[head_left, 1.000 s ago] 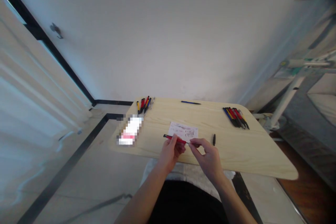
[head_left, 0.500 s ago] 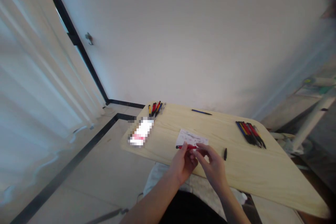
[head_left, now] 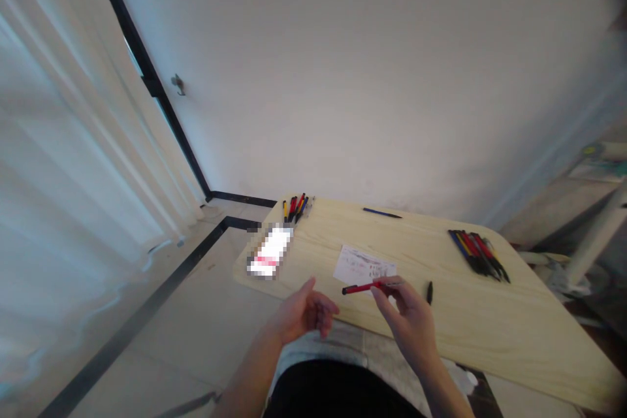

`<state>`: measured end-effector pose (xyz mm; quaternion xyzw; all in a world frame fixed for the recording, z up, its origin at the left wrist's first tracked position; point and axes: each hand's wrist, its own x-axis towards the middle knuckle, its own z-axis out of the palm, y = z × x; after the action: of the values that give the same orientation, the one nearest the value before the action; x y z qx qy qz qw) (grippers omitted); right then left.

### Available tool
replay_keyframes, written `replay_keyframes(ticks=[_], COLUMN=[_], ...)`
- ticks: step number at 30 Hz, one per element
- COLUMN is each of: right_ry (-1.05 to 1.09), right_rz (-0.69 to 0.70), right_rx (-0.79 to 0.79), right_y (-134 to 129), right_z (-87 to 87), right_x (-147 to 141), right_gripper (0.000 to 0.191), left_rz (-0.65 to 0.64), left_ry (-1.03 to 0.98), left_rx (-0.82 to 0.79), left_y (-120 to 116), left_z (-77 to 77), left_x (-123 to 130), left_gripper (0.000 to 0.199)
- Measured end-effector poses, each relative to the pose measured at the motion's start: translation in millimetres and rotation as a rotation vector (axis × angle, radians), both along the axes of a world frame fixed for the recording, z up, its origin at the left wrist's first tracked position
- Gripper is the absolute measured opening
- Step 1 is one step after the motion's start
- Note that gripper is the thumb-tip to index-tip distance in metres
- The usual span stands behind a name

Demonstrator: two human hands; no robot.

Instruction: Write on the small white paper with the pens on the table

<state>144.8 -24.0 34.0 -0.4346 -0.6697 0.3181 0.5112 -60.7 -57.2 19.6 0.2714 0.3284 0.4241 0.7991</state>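
Observation:
A red pen with a black end (head_left: 360, 289) is pinched in my right hand (head_left: 406, 317), held level over the near edge of a printed paper (head_left: 360, 265). My left hand (head_left: 304, 313) is off the pen, fingers apart and somewhat curled, at the table's front edge. Just right of my right hand a short black pen piece (head_left: 430, 292) lies on the wooden table (head_left: 313, 261).
Several pens (head_left: 296, 208) lie at the table's back left, above a pixelated bright phone-like object (head_left: 270, 251). A blue pen (head_left: 382, 213) rests near the back edge. A row of several pens (head_left: 479, 255) lies to the right.
My left hand has let go of the red pen and moved left and down. My right hand now holds the pen alone, slightly lower and further right. The view has shifted a little.

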Motion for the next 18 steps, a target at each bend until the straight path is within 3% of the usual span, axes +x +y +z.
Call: replay_keyframes(ticks=[4,6,8,10,12,15,18], right_ry=[-0.025,-0.038,-0.044,-0.054,-0.068,-0.076,-0.075], right_rz=[0.012,0.018,0.016,0.015,0.010,0.000,-0.004], right_rx=[-0.025,-0.035,-0.042,-0.047,-0.049,-0.052,-0.052], right_y=[-3,-4,-4,-4,-4,-4,-3], right_z=[0.3,-0.3,-0.6,-0.9,-1.2,-1.8,-1.9], right_x=[2,4,6,7,7,8,9], right_gripper=[0.013,0.014,0.014,0.015,0.015,0.016,0.016], left_rz=[0.447,0.706,0.879,0.858,0.672,0.462,0.392], left_ry=[0.407,0.762,1.122,1.442,1.654,1.786,1.834], left_rx=[0.245,0.309,0.330,0.319,0.308,0.276,0.246], left_y=[14,28,40,49,55,57,57], left_z=[11.5,14.4,13.0,7.9,1.3,-6.8,-10.1], left_x=[-73,-109,-139,-160,-171,-174,-171], left_gripper=[0.031,0.025,0.021,0.018,0.019,0.024,0.028])
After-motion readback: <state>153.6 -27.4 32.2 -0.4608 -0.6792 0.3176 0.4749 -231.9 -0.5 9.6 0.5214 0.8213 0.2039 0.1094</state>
